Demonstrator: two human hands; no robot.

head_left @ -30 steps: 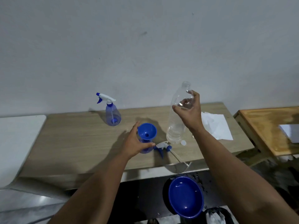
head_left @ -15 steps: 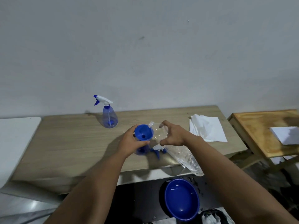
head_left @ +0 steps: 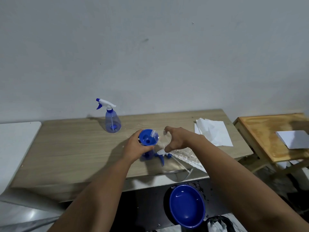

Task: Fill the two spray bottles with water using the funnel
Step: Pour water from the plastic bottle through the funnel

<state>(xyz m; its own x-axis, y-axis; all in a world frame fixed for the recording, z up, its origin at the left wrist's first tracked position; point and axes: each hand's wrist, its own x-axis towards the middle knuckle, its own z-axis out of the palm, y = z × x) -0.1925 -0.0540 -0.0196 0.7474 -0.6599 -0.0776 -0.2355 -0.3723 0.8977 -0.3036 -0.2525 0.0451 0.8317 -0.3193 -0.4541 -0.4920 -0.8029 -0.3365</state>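
Wood-grain table [head_left: 70,148] against a plain grey wall; white paper towels [head_left: 212,133] at its right end, a second wooden table [head_left: 267,131] at right of frame, blue bowl [head_left: 187,208] on the dark floor below centre.

Blue funnel [head_left: 148,137] sits in the neck of an open spray bottle [head_left: 147,155] at frame centre; left hand [head_left: 135,146] curls around funnel and neck. Right hand [head_left: 178,139] grips a clear water bottle [head_left: 167,144], tipped, mouth over the funnel rim. Loose trigger head [head_left: 161,154] lies beside. Capped spray bottle [head_left: 112,121] stands upper left, well apart
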